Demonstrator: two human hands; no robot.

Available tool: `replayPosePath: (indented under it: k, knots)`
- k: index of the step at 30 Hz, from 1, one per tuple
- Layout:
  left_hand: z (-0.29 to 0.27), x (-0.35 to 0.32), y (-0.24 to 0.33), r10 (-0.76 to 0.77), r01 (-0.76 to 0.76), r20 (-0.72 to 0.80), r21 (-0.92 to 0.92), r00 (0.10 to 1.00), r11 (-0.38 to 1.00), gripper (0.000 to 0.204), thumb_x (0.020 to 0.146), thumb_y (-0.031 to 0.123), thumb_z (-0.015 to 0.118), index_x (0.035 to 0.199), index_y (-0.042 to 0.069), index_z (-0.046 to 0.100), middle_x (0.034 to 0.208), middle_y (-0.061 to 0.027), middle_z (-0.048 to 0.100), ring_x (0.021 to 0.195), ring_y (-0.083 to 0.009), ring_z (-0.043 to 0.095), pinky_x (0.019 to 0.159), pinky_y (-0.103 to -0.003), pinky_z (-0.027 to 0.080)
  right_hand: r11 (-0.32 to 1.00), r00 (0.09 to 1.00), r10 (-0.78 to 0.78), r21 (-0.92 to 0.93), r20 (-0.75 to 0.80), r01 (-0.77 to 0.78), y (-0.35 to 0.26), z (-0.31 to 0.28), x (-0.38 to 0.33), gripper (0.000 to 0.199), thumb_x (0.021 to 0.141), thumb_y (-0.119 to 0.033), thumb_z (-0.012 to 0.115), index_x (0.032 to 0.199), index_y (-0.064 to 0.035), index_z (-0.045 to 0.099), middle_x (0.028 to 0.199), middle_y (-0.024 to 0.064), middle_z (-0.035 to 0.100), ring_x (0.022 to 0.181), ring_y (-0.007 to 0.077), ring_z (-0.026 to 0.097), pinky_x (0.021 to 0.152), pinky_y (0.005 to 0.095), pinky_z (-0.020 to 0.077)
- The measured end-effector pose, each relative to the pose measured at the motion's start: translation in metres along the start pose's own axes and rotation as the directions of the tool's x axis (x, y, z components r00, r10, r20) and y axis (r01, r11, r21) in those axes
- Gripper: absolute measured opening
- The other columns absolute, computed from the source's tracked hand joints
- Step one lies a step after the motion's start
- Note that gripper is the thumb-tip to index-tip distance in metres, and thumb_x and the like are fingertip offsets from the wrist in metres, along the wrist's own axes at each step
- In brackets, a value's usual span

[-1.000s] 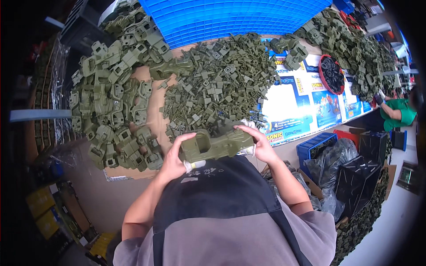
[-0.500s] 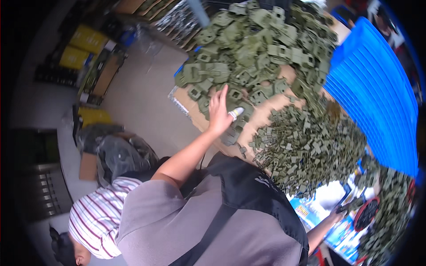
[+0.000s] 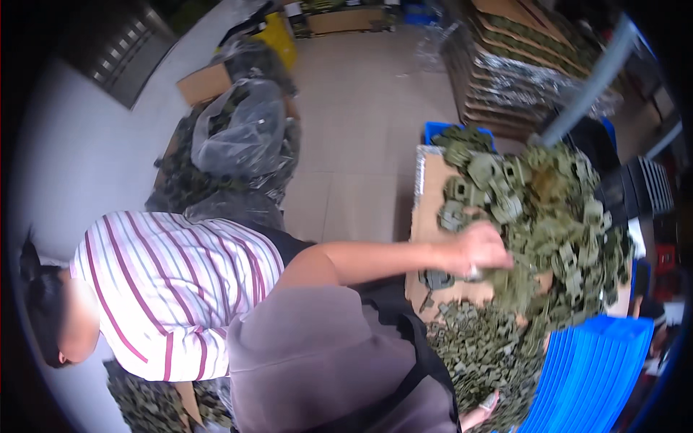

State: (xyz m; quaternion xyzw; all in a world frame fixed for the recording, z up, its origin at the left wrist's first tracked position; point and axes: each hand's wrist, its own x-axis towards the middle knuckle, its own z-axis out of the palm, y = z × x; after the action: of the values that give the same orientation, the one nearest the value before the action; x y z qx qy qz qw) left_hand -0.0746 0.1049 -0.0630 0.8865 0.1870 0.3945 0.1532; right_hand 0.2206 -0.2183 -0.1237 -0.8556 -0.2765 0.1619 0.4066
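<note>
My left hand (image 3: 476, 250) reaches over the table onto a heap of olive-green moulded plastic parts (image 3: 570, 252). Its fingers bend downward and are smeared by motion, so whether a part is in them does not show. A white wrapping is on one finger. Just under the fingertips lies a blurred olive-green piece (image 3: 516, 285). Low in the view, my right hand (image 3: 479, 416) is beside a spread of small green plastic pieces (image 3: 480, 346). Something whitish shows at its fingers, and its grip is not clear.
A co-worker in a striped shirt (image 3: 180, 281) bends at the left, beside plastic bags (image 3: 242, 130) of dark parts. Nested blue trays (image 3: 592, 368) stand at lower right. Behind the cardboard-covered table (image 3: 433, 187) are a blue bin (image 3: 433, 131) and stacked cardboard layers (image 3: 505, 94).
The view has swung left, bringing more of the co-worker and bags in. My left hand has moved across the heap, fingers now bent. The dark green part in my right hand no longer shows.
</note>
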Motion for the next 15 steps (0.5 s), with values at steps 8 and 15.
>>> replayPosePath:
  k: [8,15]
  knots:
    - [0.051,-0.005,0.074,0.500,-0.526,-0.174,-0.174,0.849,0.832,0.028,0.087,0.014,0.045,0.110,0.023,0.058,0.096,0.0009,0.052,0.089,-0.0198,0.050,0.090,-0.047,0.036,0.986,0.947,-0.170,0.045,0.273,0.164,-0.088,0.064,0.003,0.050,0.084,-0.019,0.059,0.130,-0.0058,0.044,0.120,0.0094,0.054,0.107,0.0188,0.052,0.093,0.0335,0.0405]
    - [0.069,-0.013,0.086,0.511,-0.552,-0.212,-0.253,0.833,0.794,0.026,0.088,0.013,0.049,0.110,0.023,0.056,0.101,-0.0049,0.051,0.091,-0.0233,0.051,0.092,-0.051,0.037,0.986,0.931,-0.165,0.076,0.325,0.148,-0.107,0.071,-0.006,0.050,0.085,-0.018,0.057,0.131,-0.0055,0.042,0.120,0.0086,0.053,0.106,0.0181,0.052,0.093,0.0329,0.0403]
